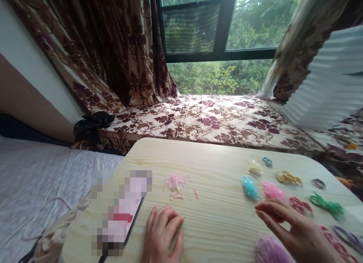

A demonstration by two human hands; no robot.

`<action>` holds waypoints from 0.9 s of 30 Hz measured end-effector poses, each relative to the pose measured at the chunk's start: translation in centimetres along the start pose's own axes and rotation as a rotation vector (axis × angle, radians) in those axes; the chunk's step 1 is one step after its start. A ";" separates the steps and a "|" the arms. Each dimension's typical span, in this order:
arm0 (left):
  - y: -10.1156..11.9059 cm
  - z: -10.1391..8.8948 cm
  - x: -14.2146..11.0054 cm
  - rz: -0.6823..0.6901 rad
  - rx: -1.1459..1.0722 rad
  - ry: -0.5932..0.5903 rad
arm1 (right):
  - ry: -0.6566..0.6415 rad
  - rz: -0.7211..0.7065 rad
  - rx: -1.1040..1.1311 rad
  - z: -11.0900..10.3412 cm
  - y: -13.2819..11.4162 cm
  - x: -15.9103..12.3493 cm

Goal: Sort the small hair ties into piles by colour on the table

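Observation:
My left hand (164,232) rests palm down on the pale wooden table (215,225), its fingers slightly apart and nothing under them that I can see. Just beyond it lies a loose pile of small pink and yellowish pieces (176,184), with one pink piece (196,193) off to its right. My right hand (289,225) hovers over the right side, thumb and forefinger brought together; anything between them is too small to make out. Close to it are a pink bundle (273,190), a turquoise bundle (250,188), a red looped band (300,205) and a lilac bundle (270,249).
Green bands (327,205), yellow bands (288,178), a blue band (267,161) and a cream packet (255,169) lie at the right. A partly blurred phone-like object (127,210) is at the left. Behind the table is a flower-patterned window seat (210,119).

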State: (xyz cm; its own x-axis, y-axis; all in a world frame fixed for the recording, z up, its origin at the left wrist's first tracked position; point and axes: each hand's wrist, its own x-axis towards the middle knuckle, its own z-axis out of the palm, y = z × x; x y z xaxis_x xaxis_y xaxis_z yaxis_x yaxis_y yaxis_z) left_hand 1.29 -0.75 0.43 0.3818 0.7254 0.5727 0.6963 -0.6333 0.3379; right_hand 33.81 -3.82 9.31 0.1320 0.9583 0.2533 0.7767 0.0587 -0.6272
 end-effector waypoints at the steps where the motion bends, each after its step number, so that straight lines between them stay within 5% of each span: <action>1: -0.3 -0.1 0.0 0.068 0.036 -0.017 | 0.030 0.012 -0.024 -0.9 1.0 -0.7; 8: -0.5 -0.5 0.2 0.090 0.097 -0.042 | 0.103 0.104 -0.062 -4.3 4.1 -5.0; 19: 0.4 -0.7 0.5 0.021 0.036 -0.018 | -0.098 0.180 0.119 -0.9 1.6 -7.1; 27: 0.9 -1.0 0.7 -0.006 0.033 -0.016 | -0.013 0.200 0.050 -2.6 2.7 -7.9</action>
State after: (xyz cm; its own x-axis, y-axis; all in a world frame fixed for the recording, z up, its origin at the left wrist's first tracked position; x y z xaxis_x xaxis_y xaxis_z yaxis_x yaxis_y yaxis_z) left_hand 1.53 -1.11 1.88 0.3875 0.7333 0.5586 0.7181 -0.6201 0.3159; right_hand 36.51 -11.96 7.54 0.2722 0.9558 0.1108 0.7043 -0.1194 -0.6998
